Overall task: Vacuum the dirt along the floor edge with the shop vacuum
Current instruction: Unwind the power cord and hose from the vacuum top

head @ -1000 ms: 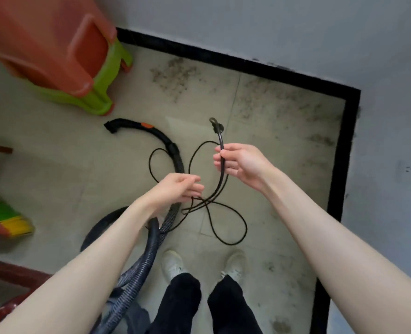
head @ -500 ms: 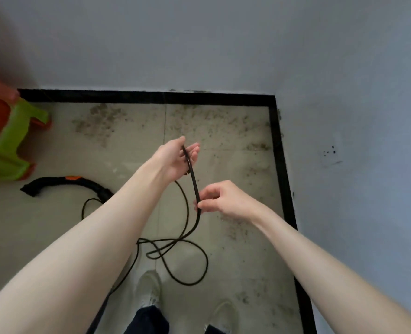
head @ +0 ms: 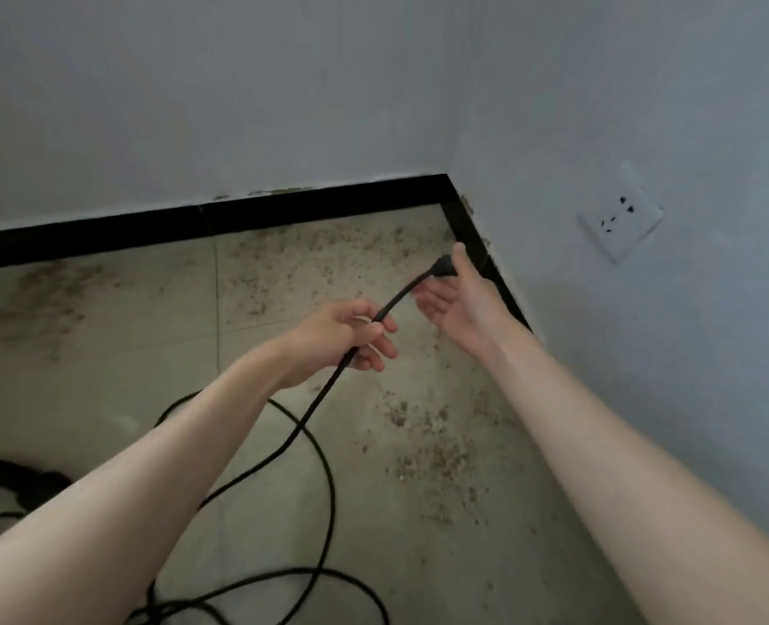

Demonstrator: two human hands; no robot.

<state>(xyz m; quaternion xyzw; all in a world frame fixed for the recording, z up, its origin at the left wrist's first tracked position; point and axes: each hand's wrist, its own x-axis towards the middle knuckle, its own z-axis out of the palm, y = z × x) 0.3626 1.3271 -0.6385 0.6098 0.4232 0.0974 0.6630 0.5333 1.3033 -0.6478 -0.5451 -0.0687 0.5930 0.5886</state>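
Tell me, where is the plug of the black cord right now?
In the head view the plug is right of centre, against the open right hand, near the floor corner and left of the wall socket.

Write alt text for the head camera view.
A person's left hand grips a black power cord near its plug, which the open right hand reaches for. A white wall socket sits to the right, above brown dirt scattered along the black baseboard.
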